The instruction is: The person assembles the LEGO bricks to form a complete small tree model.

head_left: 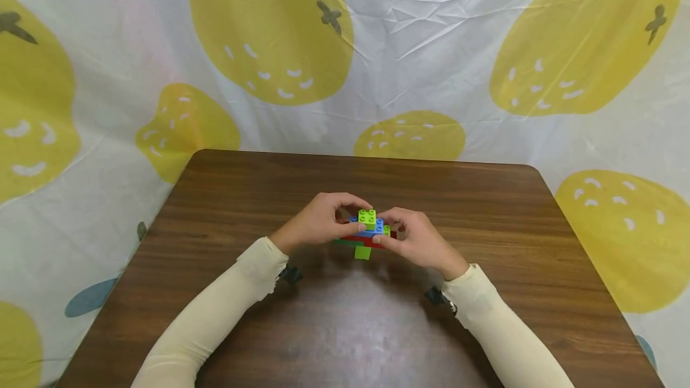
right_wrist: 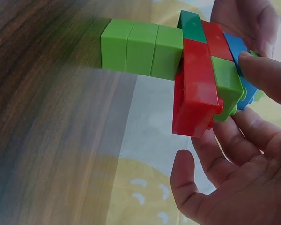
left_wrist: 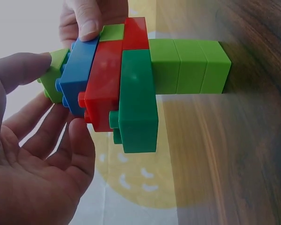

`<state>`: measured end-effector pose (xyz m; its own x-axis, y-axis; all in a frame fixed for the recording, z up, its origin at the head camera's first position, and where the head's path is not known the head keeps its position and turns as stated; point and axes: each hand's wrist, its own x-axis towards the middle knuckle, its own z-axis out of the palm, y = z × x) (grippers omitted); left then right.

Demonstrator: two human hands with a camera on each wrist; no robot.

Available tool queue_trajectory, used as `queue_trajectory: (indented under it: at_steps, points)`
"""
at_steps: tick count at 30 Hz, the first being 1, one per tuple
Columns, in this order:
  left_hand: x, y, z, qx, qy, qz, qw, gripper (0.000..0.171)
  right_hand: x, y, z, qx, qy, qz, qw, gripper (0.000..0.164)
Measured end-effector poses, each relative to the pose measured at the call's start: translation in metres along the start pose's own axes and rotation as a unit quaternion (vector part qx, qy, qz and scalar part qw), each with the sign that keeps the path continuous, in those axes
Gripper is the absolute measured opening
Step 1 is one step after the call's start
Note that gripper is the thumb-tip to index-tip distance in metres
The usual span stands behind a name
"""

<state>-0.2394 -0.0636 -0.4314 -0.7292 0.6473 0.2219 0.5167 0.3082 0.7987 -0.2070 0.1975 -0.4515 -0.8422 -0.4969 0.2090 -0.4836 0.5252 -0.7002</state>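
A stack of toy building bricks stands upright on the table, on a column of lime green bricks (left_wrist: 192,68). Above the column lie a dark green brick (left_wrist: 139,103) and a red brick (right_wrist: 201,79) side by side. Higher up come another red brick (left_wrist: 103,79) with a small lime green brick (right_wrist: 227,77) beside it, then a blue brick (left_wrist: 78,75). A lime green brick (head_left: 367,218) tops the stack, pinched between thumb and fingers of my left hand (head_left: 323,221). My right hand (head_left: 419,238) grips the blue brick's right end, thumb on the near side.
The brown wooden table (head_left: 259,178) reaches back to a white curtain (head_left: 409,76) printed with yellow fruit. Dark wrist-camera mounts (head_left: 291,274) hang under both cuffs, close above the tabletop.
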Motion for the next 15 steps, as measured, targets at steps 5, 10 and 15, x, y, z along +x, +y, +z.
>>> queue_trajectory:
  at_steps: [5,10,15]
  points:
    - [-0.0009,0.0015,0.0012,0.008,0.003,0.005,1.0000,0.037,-0.0004,0.0009,0.0004,0.003,-0.003,-0.001,1.000,0.036]
    - [-0.0004,0.0016,0.0034,0.013,0.014,0.002,0.9998,0.035,-0.0009,0.0011,0.0006,0.005,-0.003,-0.002,1.000,0.035]
    - [-0.0010,0.0000,0.0054,0.000,0.021,-0.003,0.9998,0.034,-0.0009,0.0006,0.0011,0.005,-0.002,-0.003,1.000,0.034]
